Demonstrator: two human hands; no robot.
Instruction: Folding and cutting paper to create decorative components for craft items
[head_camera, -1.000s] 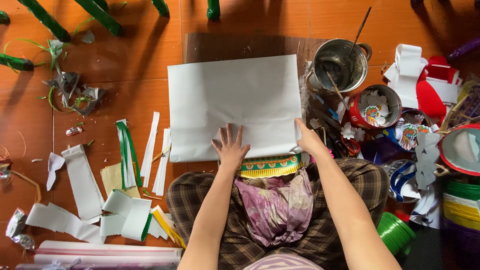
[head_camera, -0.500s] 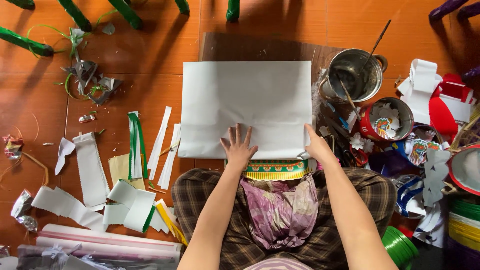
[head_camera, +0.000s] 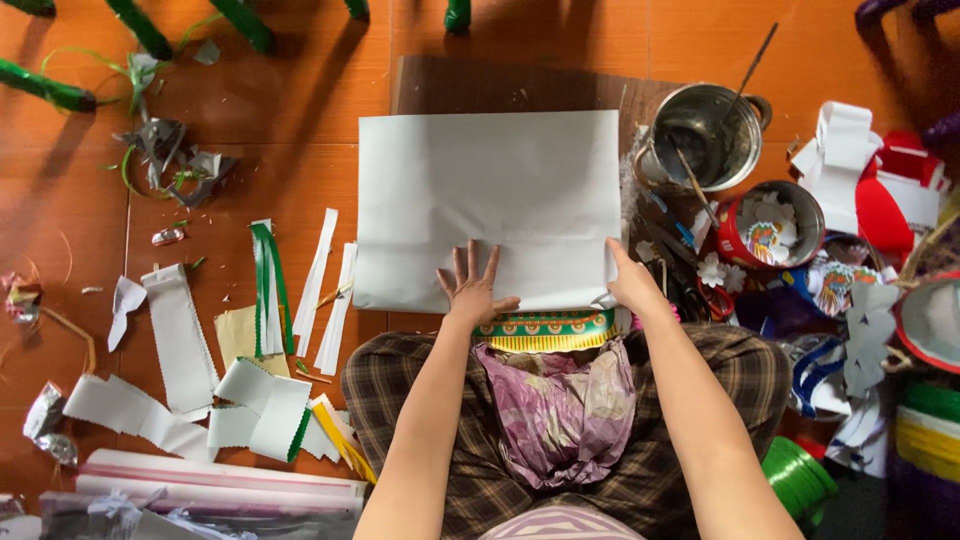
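Note:
A large white sheet of paper (head_camera: 490, 190) lies flat on a dark board (head_camera: 520, 85) on the orange floor. My left hand (head_camera: 472, 285) rests palm down, fingers spread, on the sheet's near edge. My right hand (head_camera: 630, 280) pinches the sheet's near right corner. A green, red and yellow patterned strip (head_camera: 545, 328) lies just below the sheet, against my lap. A crumpled purple cloth (head_camera: 560, 400) sits in my lap.
A metal pot (head_camera: 705, 135) with sticks and a red tin (head_camera: 770, 220) of cut paper stand to the right, among coloured scraps. White paper strips (head_camera: 180, 335) and green strips (head_camera: 265, 285) lie to the left. Green spools (head_camera: 800, 475) sit at lower right.
The view has shifted slightly, so the sheet sits a little further right in the frame. Both hands stay on the sheet's near edge, hardly moved.

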